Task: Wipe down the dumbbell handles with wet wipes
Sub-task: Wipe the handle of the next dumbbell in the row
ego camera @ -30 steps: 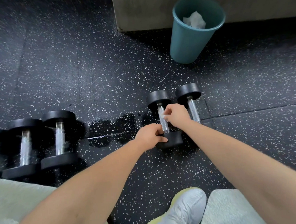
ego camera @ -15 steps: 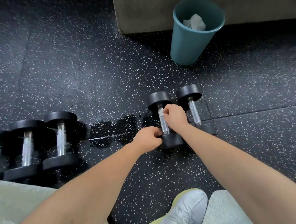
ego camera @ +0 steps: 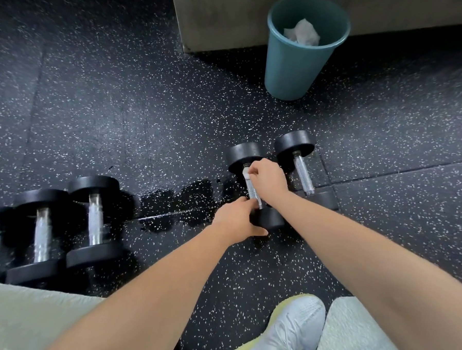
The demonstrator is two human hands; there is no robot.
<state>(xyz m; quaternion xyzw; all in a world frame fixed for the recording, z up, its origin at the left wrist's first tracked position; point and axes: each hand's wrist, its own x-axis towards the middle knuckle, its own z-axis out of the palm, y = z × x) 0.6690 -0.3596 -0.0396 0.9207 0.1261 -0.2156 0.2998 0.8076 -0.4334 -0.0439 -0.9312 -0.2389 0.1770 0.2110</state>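
A black dumbbell (ego camera: 245, 154) with a knurled chrome handle (ego camera: 251, 190) lies on the floor in front of me. My right hand (ego camera: 268, 178) holds a white wet wipe (ego camera: 246, 173) round the far end of that handle, just below the far weight head. My left hand (ego camera: 235, 218) grips the near weight head (ego camera: 269, 219), with fingers over its top and the thumb beneath. A second dumbbell (ego camera: 295, 144) lies just to the right, untouched.
Three more dumbbells (ego camera: 93, 221) lie in a row at the left. A teal bin (ego camera: 291, 68) with used wipes (ego camera: 303, 31) stands ahead by a grey block (ego camera: 219, 19). A wet patch (ego camera: 175, 204) darkens the speckled floor. My shoe (ego camera: 291, 330) is bottom right.
My right hand slid with the wipe along the handle toward the far weight head. My left hand shifted its hold on the near head, thumb now underneath.
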